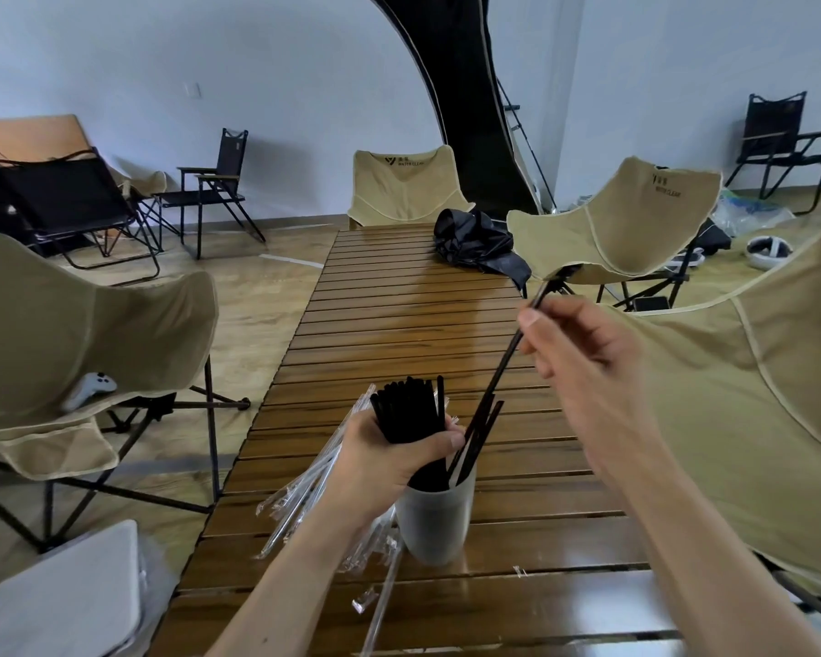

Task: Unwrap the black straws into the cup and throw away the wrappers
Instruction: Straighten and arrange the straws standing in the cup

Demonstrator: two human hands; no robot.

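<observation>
A grey cup (434, 523) stands on the slatted wooden table (399, 324) and holds a few black straws. My left hand (389, 459) grips a thick bundle of black straws (406, 412) just left of and above the cup's rim, with several clear wrappers (304, 490) hanging down from the same hand. My right hand (584, 353) pinches a single black straw (508, 358) near its upper end; the straw slants down with its lower tip at the cup's mouth.
Loose clear wrappers (375, 595) lie on the table in front of the cup. A black bag (477, 244) sits at the table's far end. Beige folding chairs (622, 220) ring the table on both sides. A white object (62, 604) lies at the lower left.
</observation>
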